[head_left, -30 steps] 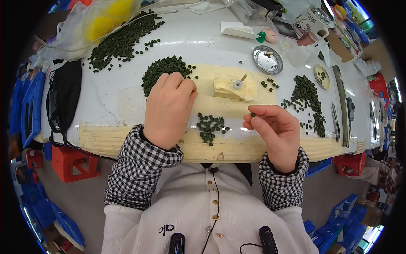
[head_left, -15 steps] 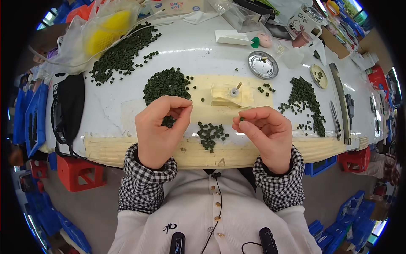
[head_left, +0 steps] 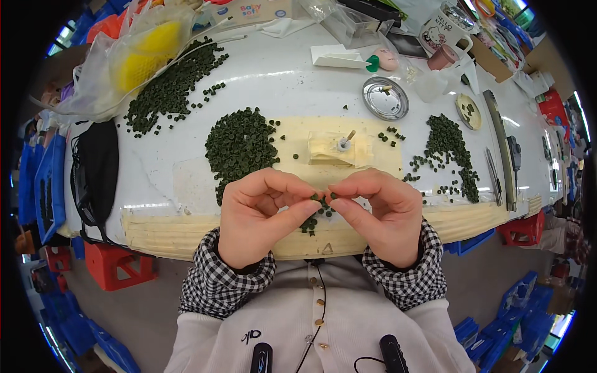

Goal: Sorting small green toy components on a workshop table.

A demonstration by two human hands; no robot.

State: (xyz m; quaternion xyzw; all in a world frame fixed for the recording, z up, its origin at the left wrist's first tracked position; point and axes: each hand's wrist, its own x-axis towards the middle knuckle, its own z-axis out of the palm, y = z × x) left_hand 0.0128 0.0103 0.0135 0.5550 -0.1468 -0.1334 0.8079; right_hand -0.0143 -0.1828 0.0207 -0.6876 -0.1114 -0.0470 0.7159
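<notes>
My left hand and my right hand meet over the near edge of the table, fingertips almost touching. A small dark green part sits pinched between my left thumb and forefinger. Another small green part is pinched the same way in my right hand. Below the fingertips lies a small cluster of green parts, partly hidden by the hands. Just beyond stands a block wrapped in yellowish tape with a little peg rising from it. A large heap of green parts lies beyond my left hand.
More green heaps lie at the far left and on the right. A round metal lid, a small dish, tweezers and a long metal bar are to the right. A black face mask rests at left.
Both hands have come together, the left moving right and nearer from beside the heap, the right moving slightly left and nearer. A green part now shows in my left fingertips.
</notes>
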